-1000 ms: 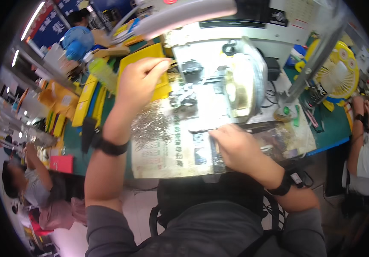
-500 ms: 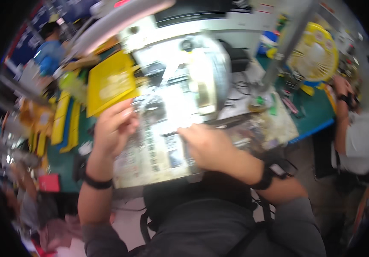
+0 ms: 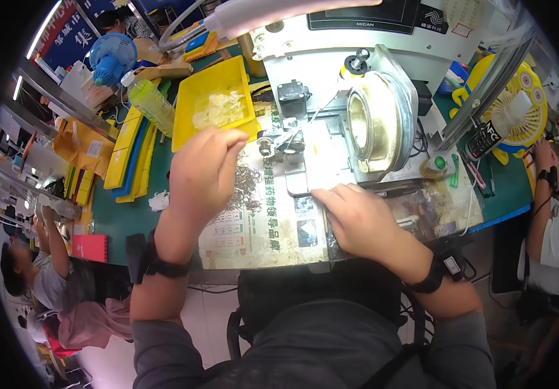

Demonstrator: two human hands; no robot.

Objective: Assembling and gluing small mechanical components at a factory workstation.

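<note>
Green workbench [image 3: 117, 223] bears a machine [image 3: 321, 59] — white, gold-ringed.

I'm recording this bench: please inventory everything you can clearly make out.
Machine: 1, white, back centre
Ring: 1, gold-coloured, on the machine
Printed sheet: 1, off-white, before the machine
Thin scraps: one pile, dark, on the sheet
Tray: 1, yellow, left of the machine
Pieces: several, pale, in the tray
Bottle: 1, yellow-green, beside the tray
Second bottle: 1, dark, right
Fans: 2, blue left, yellow right
Panels: several, yellow and blue, left
Notebook: 1, red, left
Lamp: 1, pale, top
Table: 1, green, underneath
Other people: at least 3, mixed clothing, left and right
Wristbands: 2, black, both wrists
Left hand: 1, bare, beside the scraps
Right hand: 1, bare, at the machine's front
</note>
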